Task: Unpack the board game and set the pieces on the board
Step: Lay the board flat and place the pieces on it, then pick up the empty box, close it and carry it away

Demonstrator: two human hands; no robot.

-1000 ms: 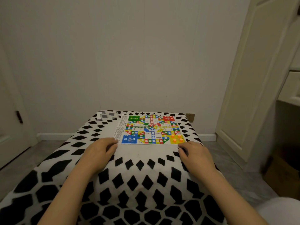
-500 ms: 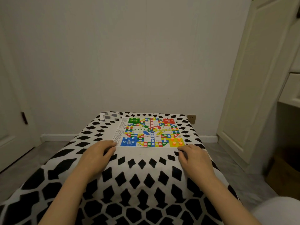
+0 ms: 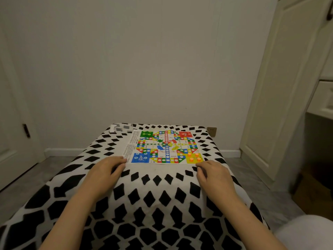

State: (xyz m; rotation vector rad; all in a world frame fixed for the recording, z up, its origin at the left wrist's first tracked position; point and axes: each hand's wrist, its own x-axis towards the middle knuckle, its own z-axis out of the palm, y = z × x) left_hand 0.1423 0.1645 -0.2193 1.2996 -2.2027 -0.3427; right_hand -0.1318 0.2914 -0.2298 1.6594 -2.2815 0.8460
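Observation:
A colourful paper game board (image 3: 164, 147) lies flat on the black-and-white patterned cloth (image 3: 153, 188) at the far end of the surface. Several orange pieces (image 3: 194, 157) stand in its near right yellow corner. Blue, green, red and yellow pieces sit near the board's centre. My left hand (image 3: 106, 171) rests palm down at the board's near left corner, fingertips touching the paper edge. My right hand (image 3: 213, 175) rests palm down at the near right corner, fingers loosely bent, holding nothing.
A small clear packet with dark squares (image 3: 120, 128) lies at the far left corner of the cloth. A wall stands right behind the surface. A cream cabinet door (image 3: 281, 87) is to the right, a cardboard box (image 3: 313, 192) on the floor.
The view has shifted slightly downward and both hands slid a little toward the board's near corners. The board and pieces stay where they were.

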